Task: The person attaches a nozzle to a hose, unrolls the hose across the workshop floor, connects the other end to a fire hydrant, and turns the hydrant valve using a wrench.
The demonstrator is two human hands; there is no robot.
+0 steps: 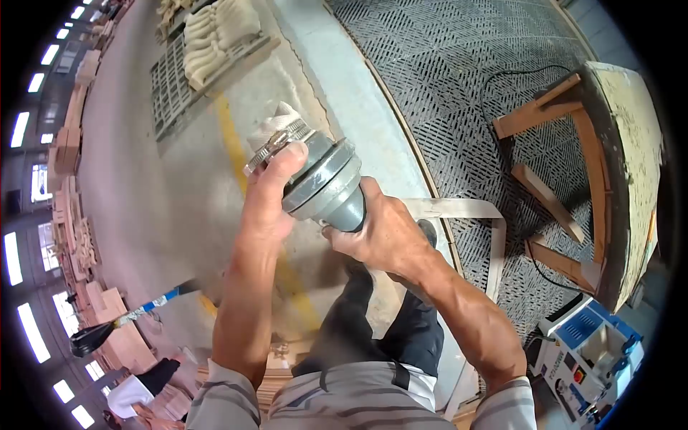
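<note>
A grey round metal fitting (326,179) with a flanged rim is held up in front of my body, tilted. My left hand (276,183) wraps round its upper left side, the thumb lying by a metal hose clamp (276,148). Whitish fabric (274,125) sticks out of the clamped end. My right hand (380,233) grips the narrower grey lower end. Behind that hand, a flat pale strap (459,208) runs right and bends down over the patterned mat. Parts of the fingers on the fitting's far side are hidden.
Curved pale wooden pieces (215,43) lie on a grey slatted pallet (172,86). On the right are a wooden frame (591,172) with a loose board and cable, and a blue-and-white machine (584,358). Another person (129,394) is at lower left, near stacked wood.
</note>
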